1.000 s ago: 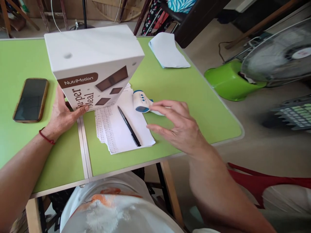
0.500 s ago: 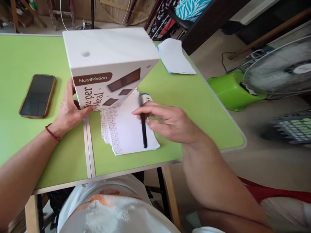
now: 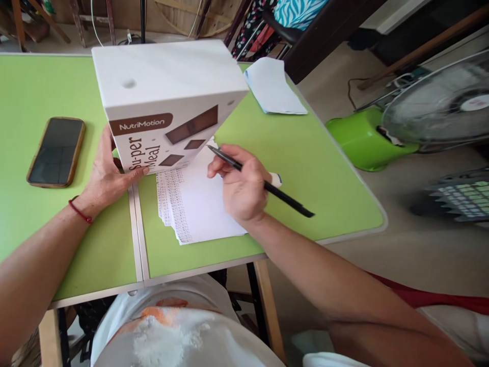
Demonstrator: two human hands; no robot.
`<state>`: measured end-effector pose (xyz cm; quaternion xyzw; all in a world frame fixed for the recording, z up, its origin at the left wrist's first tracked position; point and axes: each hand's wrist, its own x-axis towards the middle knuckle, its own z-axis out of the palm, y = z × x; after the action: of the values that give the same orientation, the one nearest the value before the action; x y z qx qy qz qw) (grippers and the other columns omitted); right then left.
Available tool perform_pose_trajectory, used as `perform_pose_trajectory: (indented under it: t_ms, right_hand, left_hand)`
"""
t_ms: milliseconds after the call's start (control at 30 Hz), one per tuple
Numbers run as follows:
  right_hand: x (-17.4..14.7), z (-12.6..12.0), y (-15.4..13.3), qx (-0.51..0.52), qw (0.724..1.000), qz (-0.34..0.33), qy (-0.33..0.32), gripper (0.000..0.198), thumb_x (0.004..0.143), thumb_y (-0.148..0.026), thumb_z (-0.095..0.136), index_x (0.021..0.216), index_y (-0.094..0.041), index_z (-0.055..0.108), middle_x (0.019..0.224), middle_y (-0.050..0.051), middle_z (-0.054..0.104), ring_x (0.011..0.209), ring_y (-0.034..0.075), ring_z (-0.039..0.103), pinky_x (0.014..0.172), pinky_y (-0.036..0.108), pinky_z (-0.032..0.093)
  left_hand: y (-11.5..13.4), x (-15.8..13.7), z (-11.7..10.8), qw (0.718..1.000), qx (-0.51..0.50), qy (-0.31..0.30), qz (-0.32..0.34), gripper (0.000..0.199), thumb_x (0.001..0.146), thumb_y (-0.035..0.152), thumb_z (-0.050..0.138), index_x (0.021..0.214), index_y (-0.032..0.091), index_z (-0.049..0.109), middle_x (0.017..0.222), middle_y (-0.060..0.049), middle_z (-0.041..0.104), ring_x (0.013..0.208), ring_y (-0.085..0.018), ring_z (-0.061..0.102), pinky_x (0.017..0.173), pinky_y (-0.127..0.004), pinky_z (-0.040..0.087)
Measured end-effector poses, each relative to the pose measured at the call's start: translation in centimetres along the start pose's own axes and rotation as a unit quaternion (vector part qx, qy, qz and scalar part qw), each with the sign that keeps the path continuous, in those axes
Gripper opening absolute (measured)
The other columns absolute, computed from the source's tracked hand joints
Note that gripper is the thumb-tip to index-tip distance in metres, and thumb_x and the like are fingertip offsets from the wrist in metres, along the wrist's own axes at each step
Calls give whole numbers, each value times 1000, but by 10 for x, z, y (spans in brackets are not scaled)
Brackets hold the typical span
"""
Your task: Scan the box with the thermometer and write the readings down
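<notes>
My left hand [image 3: 109, 165] grips the lower left edge of a white box [image 3: 168, 71] printed "NutriMotion Su-per Meal", with the thumb on its front and the other fingers out of sight. The box stands tilted over a stack of papers [image 3: 202, 204] with small writing along the left side. Above the stack, my right hand [image 3: 244, 183] is closed around a black pen [image 3: 290, 200], its tip pointing up and left towards the top sheet. Behind that hand, the end of a white object with a blue edge [image 3: 275, 179] peeks out, mostly hidden.
A phone [image 3: 56, 152] lies on the green folding table [image 3: 313, 173], left of my left hand. Folded white paper [image 3: 275, 86] rests near the far right edge. Beyond the table are a green stool [image 3: 359, 145] and a fan [image 3: 439, 97].
My right hand has turned over and moved slightly left. The pen has swung from pointing down to slanting, tip towards the upper left. The left hand still holds the box in place.
</notes>
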<state>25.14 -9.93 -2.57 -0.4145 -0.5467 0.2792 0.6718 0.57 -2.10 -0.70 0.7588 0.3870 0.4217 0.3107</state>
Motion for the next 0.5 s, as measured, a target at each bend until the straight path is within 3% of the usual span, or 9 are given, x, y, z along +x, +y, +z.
perform_pose_trajectory:
  t_ms: [133,267,367,500]
  right_hand:
    - [-11,-10,-3,-2,998,66,-22,24,91,-41,53,94,-23,69,68,0,63,63,16,63,63,34,54]
    - [-15,-8,-3,-59,987,123,-83,6,76,-22,61,80,-20,65,57,-4,58,48,11,51,47,26,42]
    - [-15,-2,-5,-99,984,116,-95,5,72,-20,61,77,-21,60,55,-7,55,44,9,44,42,23,36]
    - [-13,1,-7,-162,981,63,-89,5,72,-20,63,73,-21,58,54,-7,55,45,8,44,44,22,37]
  left_hand:
    - [3,1,0,1000,0,0,5,80,67,56,89,130,28,49,142,-7,54,130,-39,54,114,-69,39]
    - [3,1,-1,1000,-5,-1,-7,85,68,61,86,135,26,46,133,-7,60,133,-37,53,113,-69,41]
    - [3,1,-2,1000,-11,-12,-15,92,64,66,85,136,24,45,126,-6,64,133,-36,53,111,-69,42]
    - [4,0,-2,999,5,-7,-41,86,60,68,87,125,24,53,124,-7,65,133,-38,52,109,-70,42]
